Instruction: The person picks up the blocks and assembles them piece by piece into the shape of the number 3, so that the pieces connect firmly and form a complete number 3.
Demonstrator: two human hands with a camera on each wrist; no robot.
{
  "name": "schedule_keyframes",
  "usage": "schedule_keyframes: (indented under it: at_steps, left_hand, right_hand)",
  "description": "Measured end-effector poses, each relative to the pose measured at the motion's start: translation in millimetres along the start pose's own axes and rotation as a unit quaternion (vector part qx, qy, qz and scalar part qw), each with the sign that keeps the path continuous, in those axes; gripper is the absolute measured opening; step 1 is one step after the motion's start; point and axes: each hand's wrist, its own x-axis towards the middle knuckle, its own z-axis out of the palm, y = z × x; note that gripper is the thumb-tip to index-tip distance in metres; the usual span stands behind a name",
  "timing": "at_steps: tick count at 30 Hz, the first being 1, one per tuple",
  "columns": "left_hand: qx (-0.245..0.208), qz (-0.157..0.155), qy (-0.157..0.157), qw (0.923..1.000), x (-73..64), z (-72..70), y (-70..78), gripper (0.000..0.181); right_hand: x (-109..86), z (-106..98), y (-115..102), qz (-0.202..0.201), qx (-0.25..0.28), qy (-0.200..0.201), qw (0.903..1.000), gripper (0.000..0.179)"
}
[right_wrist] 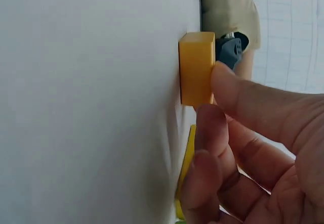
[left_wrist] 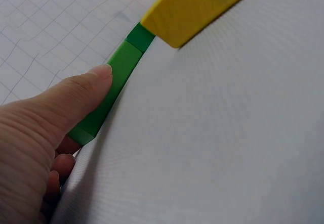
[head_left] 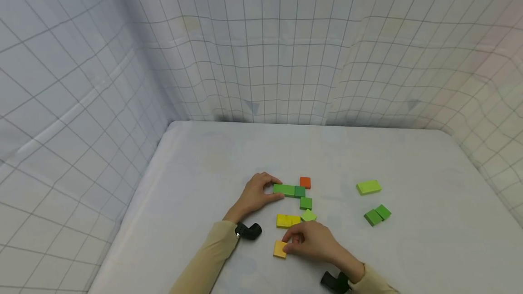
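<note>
Near the middle of the table, my left hand (head_left: 255, 193) pinches the left end of a long green block (head_left: 283, 189), thumb on the near side. A small dark green block (head_left: 300, 191) lies against that block's right end. Closer to me, my right hand (head_left: 316, 242) pinches an orange-yellow square block (head_left: 278, 249) by its right side. In the right wrist view, the thumb and fingertips meet the edge of this orange-yellow block (right_wrist: 196, 71). Just beyond the right hand sits a yellow block (head_left: 287, 221), with a lime block (head_left: 308, 215) at its right corner.
An orange-red block (head_left: 305, 182) lies behind the dark green one, and a green square block (head_left: 306, 203) in front of it. To the right are a lime oblong block (head_left: 369, 187) and two green blocks (head_left: 372, 217) side by side. Gridded white curtains (head_left: 278, 58) surround the table.
</note>
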Motion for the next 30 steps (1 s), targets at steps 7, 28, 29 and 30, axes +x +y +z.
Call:
schedule_keyframes:
  at_steps: [7, 28, 29, 30]
  left_hand:
    - [0.004, 0.0, -0.002, 1.0, 1.8, 0.3, 0.5, 0.035]
    - [0.001, -0.006, 0.008, 0.9999, 0.8, 2.3, -1.2, 0.035]
    - [0.002, -0.006, 0.009, 0.9999, 0.7, 2.3, -1.3, 0.035]
    - [0.003, -0.006, 0.009, 0.9999, 0.8, 2.4, -1.5, 0.035]
  right_hand:
    - [-3.3, 10.3, -10.3, 0.011, -0.076, 0.05, 0.9957, 0.023]
    - [23.9, 18.7, -31.5, -0.044, -0.281, 0.122, 0.9509, 0.029]
    - [25.4, 18.5, -31.7, -0.048, -0.284, 0.127, 0.9491, 0.03]
    - [26.7, 18.4, -31.9, -0.051, -0.288, 0.129, 0.9474, 0.03]
